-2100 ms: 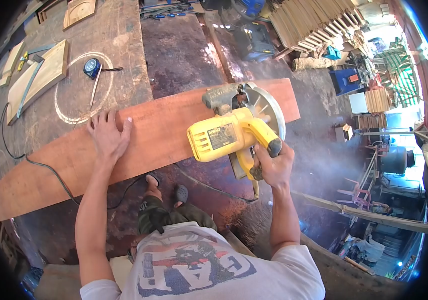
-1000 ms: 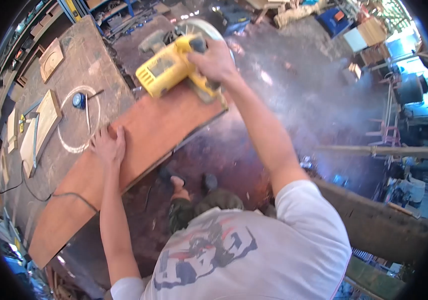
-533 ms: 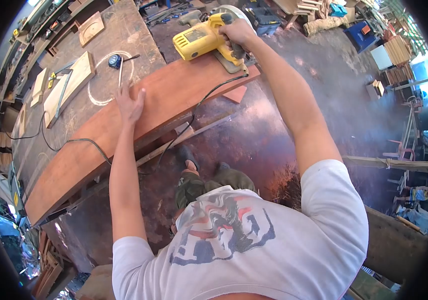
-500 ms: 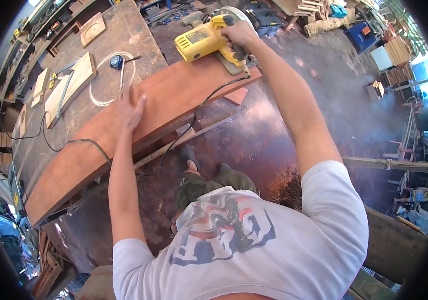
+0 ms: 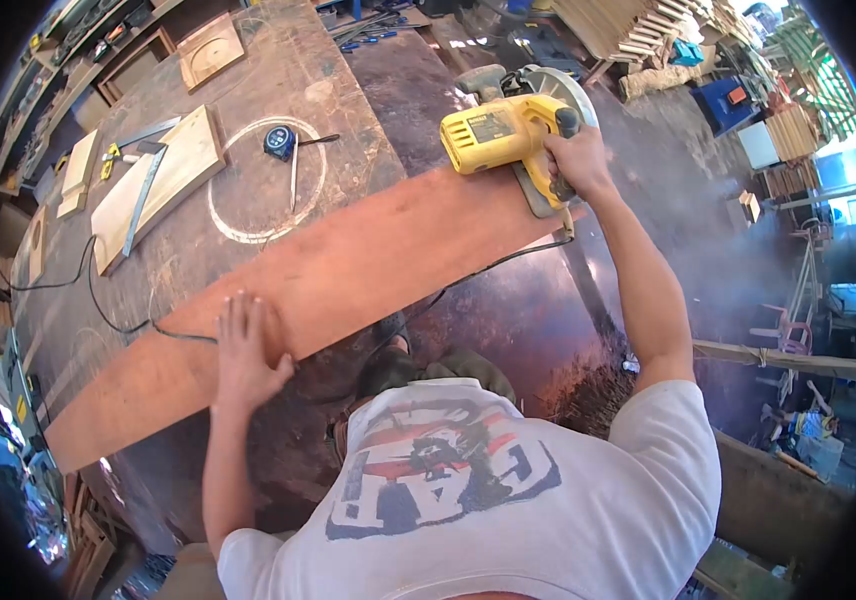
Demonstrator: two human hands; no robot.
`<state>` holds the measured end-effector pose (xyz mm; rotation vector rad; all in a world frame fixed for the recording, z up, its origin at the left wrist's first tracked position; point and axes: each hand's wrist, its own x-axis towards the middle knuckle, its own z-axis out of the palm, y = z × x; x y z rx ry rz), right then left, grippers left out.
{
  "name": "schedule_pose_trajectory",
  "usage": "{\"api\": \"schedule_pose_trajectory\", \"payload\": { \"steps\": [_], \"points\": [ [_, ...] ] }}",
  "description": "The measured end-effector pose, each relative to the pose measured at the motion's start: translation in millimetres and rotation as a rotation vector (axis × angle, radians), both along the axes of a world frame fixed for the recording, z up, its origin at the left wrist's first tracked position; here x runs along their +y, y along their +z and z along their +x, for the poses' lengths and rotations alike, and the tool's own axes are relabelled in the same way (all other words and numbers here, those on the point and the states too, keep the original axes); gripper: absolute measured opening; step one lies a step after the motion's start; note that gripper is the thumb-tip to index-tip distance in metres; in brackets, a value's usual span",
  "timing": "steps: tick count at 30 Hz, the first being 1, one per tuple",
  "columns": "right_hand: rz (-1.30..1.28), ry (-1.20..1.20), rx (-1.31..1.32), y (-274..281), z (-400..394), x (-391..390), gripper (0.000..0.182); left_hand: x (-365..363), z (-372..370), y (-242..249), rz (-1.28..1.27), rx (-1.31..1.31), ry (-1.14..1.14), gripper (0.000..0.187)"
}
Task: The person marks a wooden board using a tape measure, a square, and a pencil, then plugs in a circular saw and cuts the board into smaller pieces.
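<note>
A long reddish-brown board (image 5: pixel 378 262) with a curved far edge lies across the near side of the worktable (image 5: pixel 348 120). My left hand (image 5: pixel 246 350) rests on the board left of its middle, fingers spread and thumb out to the right. My right hand (image 5: pixel 578 158) is wrapped round the rear handle of a yellow circular saw (image 5: pixel 493 135), which sits at the board's right end. The saw's blade is hidden under its guard and body. Its black cord runs from near the base along the board's near edge, and another stretch crosses the board by my left hand.
On the worktable lie a blue tape measure (image 5: pixel 279 142), a pencil (image 5: pixel 294 175), a pale plank (image 5: pixel 163 185) with a metal square (image 5: pixel 143 198), and a recessed wood piece (image 5: pixel 210 50). Wood stacks (image 5: pixel 608 35) stand behind right. Dust hangs at the right.
The saw and my right hand appear further right and lower. The offcut piece below the board's right end no longer shows. My left hand sits lower on the board.
</note>
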<state>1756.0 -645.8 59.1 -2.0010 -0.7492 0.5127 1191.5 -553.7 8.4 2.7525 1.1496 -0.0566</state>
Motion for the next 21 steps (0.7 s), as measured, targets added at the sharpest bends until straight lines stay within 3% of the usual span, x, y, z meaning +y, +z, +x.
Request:
{"api": "schedule_pose_trajectory", "payload": {
  "steps": [1,4,5,8,12,15,18,21],
  "points": [
    [-0.018,-0.038,-0.068,7,-6,1,0.025,0,13,-3,0.043,0.021,-0.052,0.105],
    [0.041,-0.124,-0.100,13,-2,-12,0.019,-2,45,-1,-0.186,-0.120,-0.145,0.100],
    [0.036,-0.144,-0.080,15,2,-20,0.017,9,42,-15,-0.177,-0.254,-0.148,0.095],
    [-0.014,-0.226,-0.090,5,37,-64,0.013,50,38,-36,-0.193,-0.399,0.085,0.094],
    [0.050,-0.476,-0.047,2,49,-133,0.015,78,75,-30,-0.041,-0.298,0.051,0.084],
    [-0.004,-0.770,0.045,-16,62,-203,0.017,72,147,-16,-0.141,-0.314,-0.100,0.078],
    [-0.064,-0.907,0.090,-44,65,-276,0.020,73,239,-25,-0.332,-0.459,-0.271,0.073],
    [-0.232,-0.981,0.048,-98,63,-358,0.018,87,353,-47,-0.360,-0.452,-0.386,0.071]
  ]
}}
